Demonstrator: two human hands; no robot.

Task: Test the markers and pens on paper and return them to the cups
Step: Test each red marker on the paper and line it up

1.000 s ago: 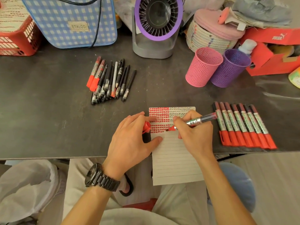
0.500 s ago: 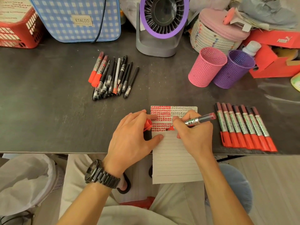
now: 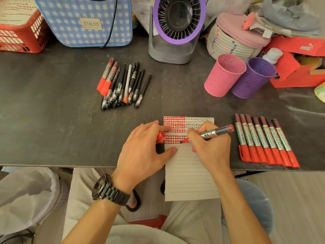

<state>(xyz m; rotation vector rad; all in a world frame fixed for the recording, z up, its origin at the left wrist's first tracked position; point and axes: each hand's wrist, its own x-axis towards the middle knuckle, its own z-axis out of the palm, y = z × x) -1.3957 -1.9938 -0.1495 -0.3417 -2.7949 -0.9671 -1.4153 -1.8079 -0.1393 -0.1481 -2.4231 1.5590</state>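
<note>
- Right hand (image 3: 211,150) is gripping an uncapped red marker (image 3: 213,133), fingers curled round the barrel; the tip is pointing left and touching the lined paper (image 3: 190,173) at the end of a row of red marks.
- The marker's rear end is angling up to the right, toward the row of capped markers.
- Left hand (image 3: 142,152) is lying at the paper's left edge, fingers bent round a red cap (image 3: 161,136); the thumb tip is pressing on the sheet.
- A dark watch (image 3: 109,191) is sitting on the left wrist.
- The paper is lying on the near edge of the dark counter (image 3: 52,111), its lower half overhanging the person's lap. Red blocks are filling the top left, small dark scribbles the top right; the lines below are blank.
- Seven red-capped markers (image 3: 263,140) are lying side by side just right of the right hand, caps toward the counter edge.
- A loose pile of pens (image 3: 123,85), mostly black with two red markers on its left, is lying well beyond the left hand.
- Pink cup (image 3: 224,74) and purple cup (image 3: 253,78) are standing upright, touching, at far right; nothing is showing above their rims.
- A purple-ringed fan (image 3: 177,27) and a checked bag (image 3: 84,22) are standing at the back.
</note>
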